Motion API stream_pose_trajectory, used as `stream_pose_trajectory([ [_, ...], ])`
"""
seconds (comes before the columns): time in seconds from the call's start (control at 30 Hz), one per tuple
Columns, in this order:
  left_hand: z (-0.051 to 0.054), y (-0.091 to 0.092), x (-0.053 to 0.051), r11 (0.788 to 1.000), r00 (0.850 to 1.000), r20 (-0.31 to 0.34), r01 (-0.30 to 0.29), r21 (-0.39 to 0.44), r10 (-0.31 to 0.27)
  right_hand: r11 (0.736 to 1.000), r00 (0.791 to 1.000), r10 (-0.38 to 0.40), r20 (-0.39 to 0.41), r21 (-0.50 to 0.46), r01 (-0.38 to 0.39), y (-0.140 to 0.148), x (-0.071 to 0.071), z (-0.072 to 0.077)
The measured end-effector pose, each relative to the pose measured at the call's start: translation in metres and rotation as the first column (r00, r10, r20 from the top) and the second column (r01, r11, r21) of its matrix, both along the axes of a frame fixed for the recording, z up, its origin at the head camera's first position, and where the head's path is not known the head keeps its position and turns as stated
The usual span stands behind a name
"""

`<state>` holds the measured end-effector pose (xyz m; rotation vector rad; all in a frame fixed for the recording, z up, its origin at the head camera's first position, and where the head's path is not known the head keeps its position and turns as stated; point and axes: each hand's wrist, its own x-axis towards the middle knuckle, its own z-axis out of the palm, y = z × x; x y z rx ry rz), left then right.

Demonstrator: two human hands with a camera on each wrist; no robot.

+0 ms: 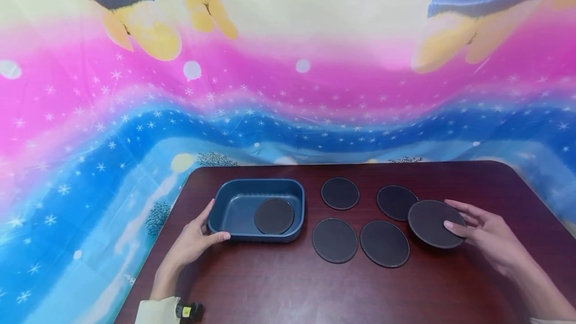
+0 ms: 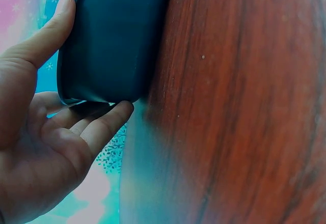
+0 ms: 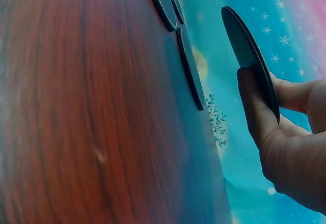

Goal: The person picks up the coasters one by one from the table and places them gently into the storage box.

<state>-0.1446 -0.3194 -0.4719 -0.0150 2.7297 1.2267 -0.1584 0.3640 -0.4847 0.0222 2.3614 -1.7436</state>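
My left hand grips the left end of a dark teal rectangular tray, thumb at the near corner; in the left wrist view the fingers touch the outside of the tray. One round black coaster lies inside the tray at its right. My right hand pinches another round coaster by its right edge, thumb on top. The right wrist view shows this coaster edge-on between thumb and fingers of the hand, off the table.
Several round black coasters lie right of the tray: two farther back and two nearer. The dark red-brown table has its back edge against a colourful patterned cloth.
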Motion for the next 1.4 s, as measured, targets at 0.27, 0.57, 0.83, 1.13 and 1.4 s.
stream_pose_trajectory([
  [0.27,0.000,0.000,0.000,1.000,1.000,-0.003,-0.002,0.002,0.002,0.988,1.000,0.005,0.014,-0.152,-0.002,-0.008,-0.003,0.003],
  [0.57,-0.002,-0.001,-0.001,1.000,1.000,-0.001,-0.016,-0.019,0.016,0.968,1.000,-0.006,0.021,-0.250,0.011,-0.020,-0.005,0.004],
  [0.83,-0.002,0.000,-0.001,1.000,1.000,0.001,-0.012,-0.023,0.012,0.959,1.000,0.002,0.025,-0.284,0.005,-0.031,-0.009,0.006],
  [1.13,-0.002,-0.001,-0.002,1.000,1.000,-0.003,-0.006,-0.027,0.006,0.949,1.000,-0.017,0.014,-0.316,0.021,-0.041,-0.012,0.007],
  [1.4,-0.004,-0.001,-0.002,1.000,1.000,-0.008,0.008,-0.023,-0.008,0.956,0.999,-0.020,0.032,-0.291,0.028,-0.054,-0.015,0.010],
])
